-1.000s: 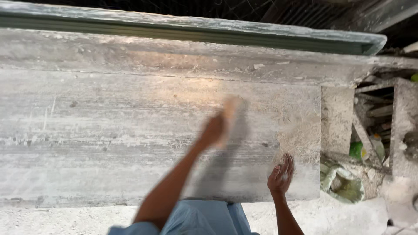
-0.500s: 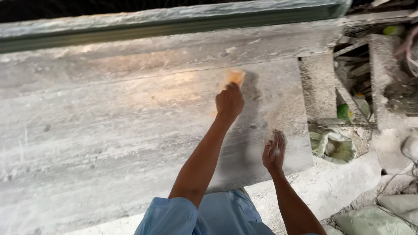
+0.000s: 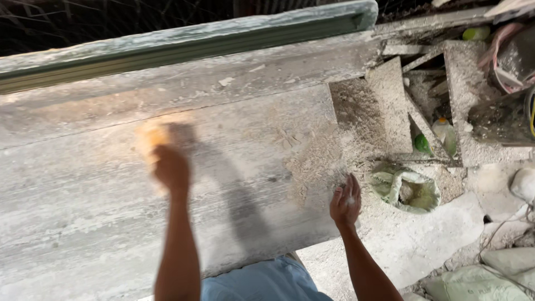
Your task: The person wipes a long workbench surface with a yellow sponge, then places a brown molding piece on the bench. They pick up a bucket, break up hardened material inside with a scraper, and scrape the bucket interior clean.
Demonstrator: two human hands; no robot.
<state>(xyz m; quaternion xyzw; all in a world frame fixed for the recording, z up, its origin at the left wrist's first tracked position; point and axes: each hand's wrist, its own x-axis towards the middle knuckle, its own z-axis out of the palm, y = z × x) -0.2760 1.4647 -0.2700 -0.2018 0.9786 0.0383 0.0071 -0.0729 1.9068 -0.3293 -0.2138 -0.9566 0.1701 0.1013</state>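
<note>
Dusty grey slab (image 3: 251,167): left hand (image 3: 170,167) fingers grip a blurred orange pad (image 3: 149,138); right hand (image 3: 345,202) fingers loosely spread.

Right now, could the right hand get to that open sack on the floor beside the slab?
Probably yes. The right hand rests at the slab's right edge, and the open sack lies just beyond it on the dusty floor with nothing between them. The left hand is busy with an orange block.

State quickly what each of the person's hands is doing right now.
Left hand: closed on a blurred orange pad, against the dusty stone slab.
Right hand: open, holding nothing, at the slab's edge.
</note>
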